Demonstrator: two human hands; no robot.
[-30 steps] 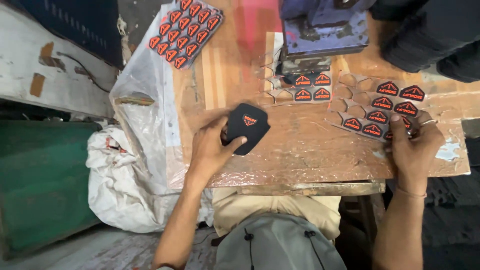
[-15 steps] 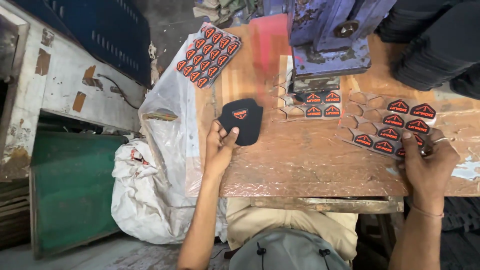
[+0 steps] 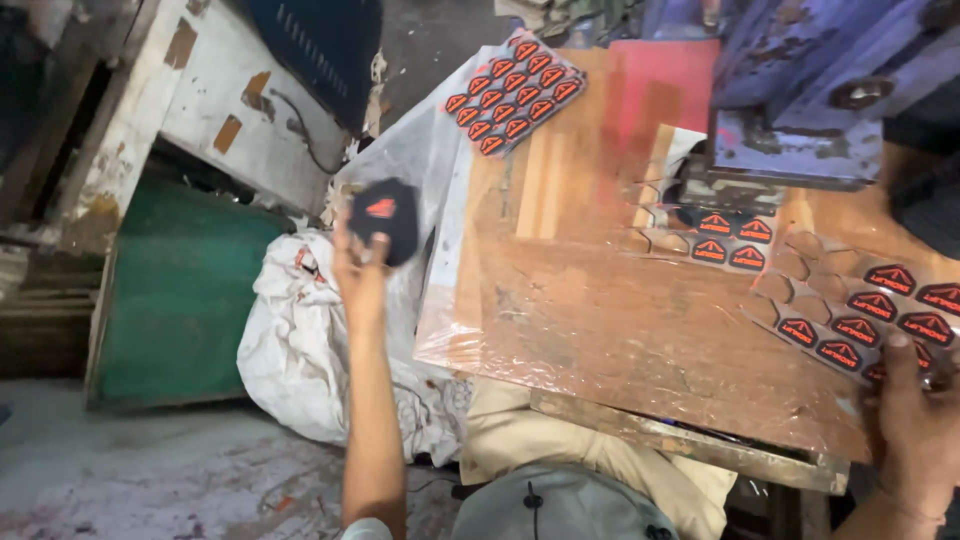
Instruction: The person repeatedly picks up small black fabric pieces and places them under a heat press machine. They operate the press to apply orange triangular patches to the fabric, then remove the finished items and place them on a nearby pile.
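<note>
My left hand (image 3: 360,268) holds a black fabric piece (image 3: 386,218) with a small red-orange patch on it, out past the left edge of the wooden table (image 3: 620,340), over a white sack (image 3: 300,340). My right hand (image 3: 915,415) rests at the table's right front corner, fingers on a clear sheet (image 3: 860,310) that carries several black-and-red badge patches and has empty cut-outs. A second sheet of red patches (image 3: 515,92) lies at the table's far left corner.
A blue-purple press machine (image 3: 800,100) stands at the back right of the table, with a few patches (image 3: 730,240) under it. A green box (image 3: 170,290) sits on the floor left of the sack. A dark-clothed person (image 3: 925,160) is at far right.
My left hand has carried the black fabric piece off the table leftward, out over the white sack. My right hand stays on the patch sheet. The camera has turned left.
</note>
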